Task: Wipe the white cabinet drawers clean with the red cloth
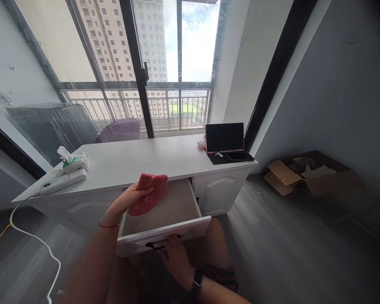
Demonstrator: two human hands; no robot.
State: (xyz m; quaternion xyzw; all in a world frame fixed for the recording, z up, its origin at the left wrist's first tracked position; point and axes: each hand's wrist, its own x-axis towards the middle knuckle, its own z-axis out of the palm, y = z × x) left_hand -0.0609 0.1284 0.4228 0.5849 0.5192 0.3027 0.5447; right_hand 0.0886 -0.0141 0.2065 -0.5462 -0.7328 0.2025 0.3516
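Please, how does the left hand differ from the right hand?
The left hand holds a red cloth; the right hand is at the dark handle. The left hand is over the open drawer; the right hand, in front of it. The left hand wears a thin bracelet at the wrist; the right hand, a dark watch. Both are bare.

Daylight from the window (194, 50) glows on the white desktop (139, 156), leaving the floor (266, 245) dim and shadowed.
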